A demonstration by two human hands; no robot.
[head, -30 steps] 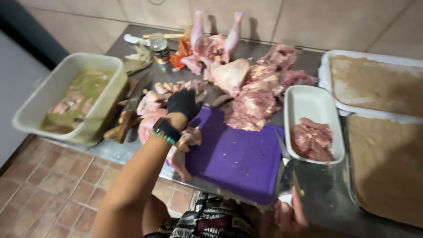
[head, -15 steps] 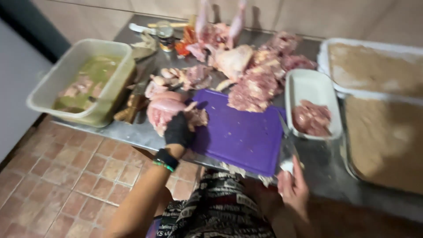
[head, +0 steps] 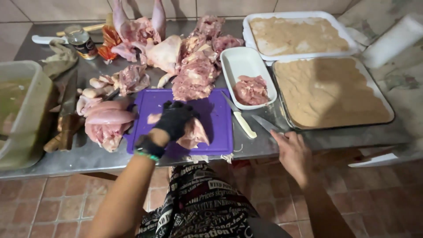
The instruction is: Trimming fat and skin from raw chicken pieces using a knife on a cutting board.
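Note:
My left hand [head: 173, 120], in a black glove, presses a raw chicken piece [head: 195, 135] onto the purple cutting board [head: 217, 125] near its front edge. My right hand [head: 291, 152] is bare, at the table's front edge to the right of the board. It grips a knife [head: 265, 124] whose blade points up and left over the steel table. A second knife with a white handle [head: 241, 121] lies loose between the board and the blade.
A small white dish [head: 243, 58] with cut meat stands behind the knives. Two crumb-filled trays [head: 328, 92] [head: 295, 35] fill the right. Raw chicken is piled at the back [head: 194, 70] and left of the board [head: 108, 121]. A green tub [head: 24, 110] sits far left.
My left hand moved from the meat left of the board onto the board with a chicken piece. My right hand rose from below the table edge, bringing the knife up.

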